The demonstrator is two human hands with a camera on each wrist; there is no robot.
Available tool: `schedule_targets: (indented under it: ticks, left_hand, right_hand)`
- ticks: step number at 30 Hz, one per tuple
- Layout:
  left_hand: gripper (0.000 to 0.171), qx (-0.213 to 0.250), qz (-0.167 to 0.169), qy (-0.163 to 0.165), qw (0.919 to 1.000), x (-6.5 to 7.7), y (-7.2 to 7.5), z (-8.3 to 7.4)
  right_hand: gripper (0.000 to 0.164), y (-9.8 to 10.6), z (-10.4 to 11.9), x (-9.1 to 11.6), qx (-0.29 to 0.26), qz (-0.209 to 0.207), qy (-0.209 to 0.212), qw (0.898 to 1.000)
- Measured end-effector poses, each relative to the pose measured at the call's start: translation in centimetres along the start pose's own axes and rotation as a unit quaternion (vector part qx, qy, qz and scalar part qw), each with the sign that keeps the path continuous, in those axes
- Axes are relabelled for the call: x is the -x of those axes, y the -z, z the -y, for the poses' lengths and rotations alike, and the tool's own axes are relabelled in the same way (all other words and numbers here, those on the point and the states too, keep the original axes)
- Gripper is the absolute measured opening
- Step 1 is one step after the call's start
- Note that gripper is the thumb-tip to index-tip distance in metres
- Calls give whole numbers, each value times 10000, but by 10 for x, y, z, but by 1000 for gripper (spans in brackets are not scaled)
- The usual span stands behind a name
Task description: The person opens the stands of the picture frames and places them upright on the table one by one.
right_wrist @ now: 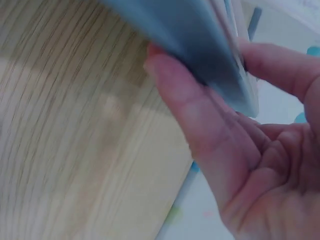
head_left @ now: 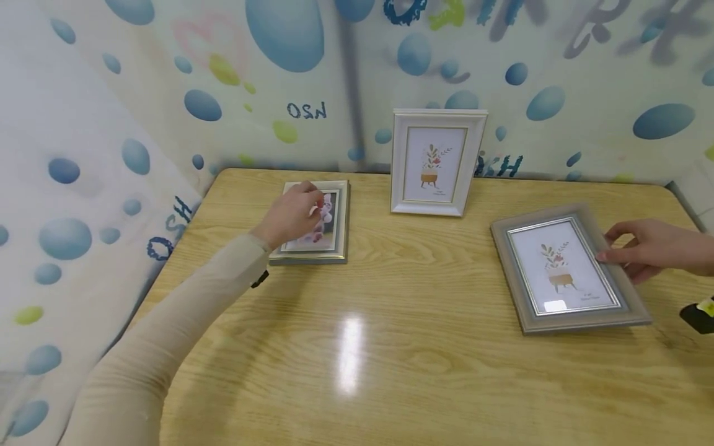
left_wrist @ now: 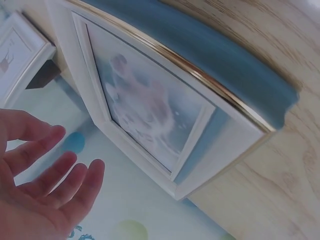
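My left hand [head_left: 294, 214] hovers over a cream picture frame [head_left: 341, 238] with a gold edge and a pinkish picture, which lies on the table. In the left wrist view its fingers [left_wrist: 67, 192] are loosely bent, apart from that frame [left_wrist: 225, 145], with nothing between them. My right hand [head_left: 655, 251] holds a larger taupe picture frame [head_left: 513, 279] with a silver inner border by its right side. The thumb is on the front, and the right wrist view shows fingers [right_wrist: 200, 110] beneath the frame's edge [right_wrist: 195, 50]. That frame shows a potted-plant print and sits at a slant.
Between the two hands, a white picture frame [head_left: 398, 167] with a similar plant print stands upright at the table's back edge. A wall with blue spots [head_left: 334, 136] rises right behind the wooden table [head_left: 390, 359]. Another wall runs along the left side.
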State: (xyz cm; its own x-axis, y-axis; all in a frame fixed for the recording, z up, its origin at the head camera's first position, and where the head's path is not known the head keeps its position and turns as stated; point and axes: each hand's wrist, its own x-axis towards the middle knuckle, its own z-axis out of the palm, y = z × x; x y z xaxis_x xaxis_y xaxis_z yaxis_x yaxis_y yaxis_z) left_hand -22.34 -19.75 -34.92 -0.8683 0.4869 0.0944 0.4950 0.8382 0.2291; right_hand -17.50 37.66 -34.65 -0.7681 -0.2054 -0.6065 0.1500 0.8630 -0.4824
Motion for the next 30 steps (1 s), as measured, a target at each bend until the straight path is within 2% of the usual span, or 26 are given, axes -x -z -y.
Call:
schedule_targets:
  ticks: [6,12,22,30]
  left_hand:
    - [10,-3,145,-8,9999,-3,-2,-5]
    - [9,23,123,-282,9995,-8,-3,-11]
    - [10,69,229,-401,9989,-11,-7,-19]
    - [7,104,144,-653,9977,-13,-8,-22]
  right_hand:
    - [63,-6,22,8,295,-267,447,9982]
    - [62,-9,40,12,307,-548,678,9957]
    - [55,-6,60,19,199,-626,1061,9922]
    - [54,-10,73,22,446,-978,1563,9818]
